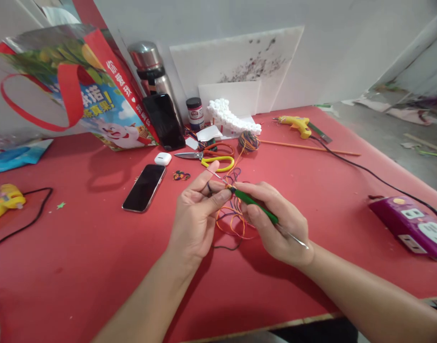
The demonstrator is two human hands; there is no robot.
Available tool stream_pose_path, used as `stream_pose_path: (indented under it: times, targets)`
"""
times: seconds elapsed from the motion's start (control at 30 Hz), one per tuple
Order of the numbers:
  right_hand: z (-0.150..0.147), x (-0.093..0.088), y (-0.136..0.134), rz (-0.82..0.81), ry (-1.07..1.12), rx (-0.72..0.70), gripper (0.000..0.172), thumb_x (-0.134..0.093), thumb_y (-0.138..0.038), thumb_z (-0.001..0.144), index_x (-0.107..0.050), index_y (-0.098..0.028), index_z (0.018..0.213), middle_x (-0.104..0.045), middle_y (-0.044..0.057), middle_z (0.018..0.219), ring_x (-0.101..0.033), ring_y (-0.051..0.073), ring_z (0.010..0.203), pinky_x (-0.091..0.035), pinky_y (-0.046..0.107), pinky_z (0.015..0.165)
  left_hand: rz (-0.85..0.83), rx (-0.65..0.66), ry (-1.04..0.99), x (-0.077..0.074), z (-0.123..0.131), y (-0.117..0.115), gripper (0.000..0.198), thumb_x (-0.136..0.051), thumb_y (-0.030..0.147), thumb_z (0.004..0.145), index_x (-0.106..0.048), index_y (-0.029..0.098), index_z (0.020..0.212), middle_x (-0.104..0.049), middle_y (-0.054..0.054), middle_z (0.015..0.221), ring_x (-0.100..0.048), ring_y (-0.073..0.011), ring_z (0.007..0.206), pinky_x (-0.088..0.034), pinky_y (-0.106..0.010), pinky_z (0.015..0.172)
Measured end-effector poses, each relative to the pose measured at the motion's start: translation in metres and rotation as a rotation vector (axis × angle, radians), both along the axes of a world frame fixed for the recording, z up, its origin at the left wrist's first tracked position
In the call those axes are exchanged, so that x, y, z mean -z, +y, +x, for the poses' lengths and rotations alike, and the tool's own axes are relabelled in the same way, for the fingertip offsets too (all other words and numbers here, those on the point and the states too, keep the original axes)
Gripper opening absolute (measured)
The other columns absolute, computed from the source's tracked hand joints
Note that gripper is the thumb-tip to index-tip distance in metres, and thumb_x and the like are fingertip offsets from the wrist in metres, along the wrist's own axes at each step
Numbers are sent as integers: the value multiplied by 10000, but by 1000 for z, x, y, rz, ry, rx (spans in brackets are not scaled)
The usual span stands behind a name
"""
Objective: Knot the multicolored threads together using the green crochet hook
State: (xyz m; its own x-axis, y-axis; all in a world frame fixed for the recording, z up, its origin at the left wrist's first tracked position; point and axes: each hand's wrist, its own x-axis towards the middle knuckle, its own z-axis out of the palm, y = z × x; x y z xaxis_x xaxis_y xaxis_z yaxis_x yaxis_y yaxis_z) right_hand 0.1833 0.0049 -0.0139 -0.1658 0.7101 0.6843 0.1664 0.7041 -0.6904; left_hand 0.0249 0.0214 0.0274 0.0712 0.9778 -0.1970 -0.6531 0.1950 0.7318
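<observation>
My right hand (275, 224) is closed round a green-handled crochet hook (257, 206) whose metal tip points up and left. My left hand (198, 212) pinches multicoloured thread (232, 221) between thumb and forefinger right at the hook's tip. Loops of the thread hang below both hands onto the red table (96, 247). The thread runs back to a small multicoloured ball (248, 141) farther away.
A black phone (144, 187), a white earbud case (163, 158) and yellow-handled scissors (207, 157) lie beyond my hands. A printed bag (78, 90), flask (150, 66), second phone (164, 121) and jar (195, 113) stand behind. Glue guns (297, 125) (5, 200) and a purple power strip (411, 226) sit at the sides.
</observation>
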Motion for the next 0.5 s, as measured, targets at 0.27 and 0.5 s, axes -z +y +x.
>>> stream_pose_path:
  times: [0.27,0.5]
  targets:
    - [6,-3,4,-63,60,-87,403,-570,-110,1040,-667,-209,1418,-612,24,852,-582,152,748,-505,291,649,-3,-31,32,-2,-4,2,504,-911,-9,630,-847,187,1090,-731,43,715,-665,-36,688,-553,-103,714]
    - [9,-9,4,-46,56,-92,398,-587,-85,1025,-703,-195,1390,-653,49,896,-605,152,766,-517,299,670,21,-41,64,-4,-4,3,507,-927,11,614,-848,183,1084,-713,44,718,-654,-37,698,-555,-104,723]
